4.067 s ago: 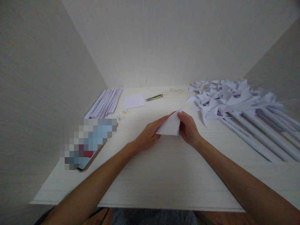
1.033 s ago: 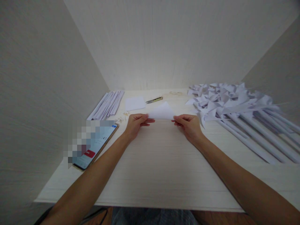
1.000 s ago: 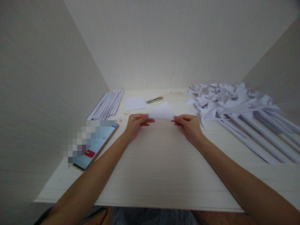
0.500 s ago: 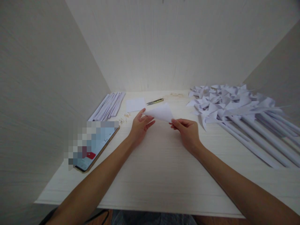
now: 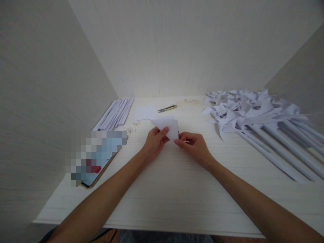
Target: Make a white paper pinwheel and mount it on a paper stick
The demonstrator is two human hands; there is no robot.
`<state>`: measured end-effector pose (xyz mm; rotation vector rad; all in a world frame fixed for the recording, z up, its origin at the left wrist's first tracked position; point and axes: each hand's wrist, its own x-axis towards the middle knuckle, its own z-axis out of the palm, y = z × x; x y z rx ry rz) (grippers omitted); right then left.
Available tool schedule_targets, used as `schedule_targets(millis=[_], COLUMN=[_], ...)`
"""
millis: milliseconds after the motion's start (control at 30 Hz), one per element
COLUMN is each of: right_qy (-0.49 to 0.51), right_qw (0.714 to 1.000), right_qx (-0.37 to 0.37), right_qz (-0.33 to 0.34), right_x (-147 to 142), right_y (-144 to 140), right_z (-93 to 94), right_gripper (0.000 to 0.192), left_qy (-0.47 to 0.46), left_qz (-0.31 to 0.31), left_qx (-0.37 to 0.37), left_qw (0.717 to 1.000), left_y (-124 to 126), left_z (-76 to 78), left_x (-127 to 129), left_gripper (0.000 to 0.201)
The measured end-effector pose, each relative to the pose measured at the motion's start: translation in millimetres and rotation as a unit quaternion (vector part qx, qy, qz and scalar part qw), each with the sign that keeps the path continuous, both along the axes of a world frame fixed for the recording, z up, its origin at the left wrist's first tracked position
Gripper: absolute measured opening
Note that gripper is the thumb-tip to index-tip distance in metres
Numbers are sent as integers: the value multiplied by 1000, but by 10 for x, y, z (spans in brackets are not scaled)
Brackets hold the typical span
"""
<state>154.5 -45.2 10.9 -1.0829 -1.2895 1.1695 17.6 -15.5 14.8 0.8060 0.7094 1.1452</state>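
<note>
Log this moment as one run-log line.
left hand: pinching folded white paper | right hand: pinching its near corner | beside: paper pinwheels, snips, phone

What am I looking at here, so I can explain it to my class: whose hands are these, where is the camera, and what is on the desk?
The camera sits on a person's head, looking down at their own bare hands. The left hand and right hand together hold a folded white paper above a pale desk. At the right lies a heap of paper pinwheels on rolled sticks. At the left are rolled paper sticks, a phone, a paper square and small snips.
</note>
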Motion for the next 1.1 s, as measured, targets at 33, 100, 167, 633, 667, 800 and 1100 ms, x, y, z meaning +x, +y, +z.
schedule_targets(millis=[33, 100, 167, 633, 667, 800, 1100], right_qy=[9, 39, 90, 148, 147, 156, 161], right_qw=[1000, 999, 995, 986, 986, 984, 985], right_qx=[1, -9, -31, -77, -82, -86, -65], right_qz=[0, -4, -8, 11, 12, 15, -7], right_x=[8, 31, 55, 81, 84, 84, 82], right_y=[3, 14, 31, 42, 39, 38, 5], right_z=[3, 11, 17, 23, 27, 29, 39], right_gripper=[24, 26, 30, 23, 23, 22, 20], left_qy=[6, 19, 32, 141, 157, 198, 277], left_qz=[2, 6, 6, -152, -170, -246, -272], left_qx=[-1, -4, -7, 24, 22, 27, 64], left_qw=[1000, 1000, 999, 978, 973, 948, 919], left_y=[-5, -16, -30, -224, -240, -292, -320], left_z=[-4, -9, -6, 36, 45, 76, 91], left_x=[3, 8, 9, 36, 33, 10, 14], left_gripper=[29, 29, 30, 36, 36, 35, 28])
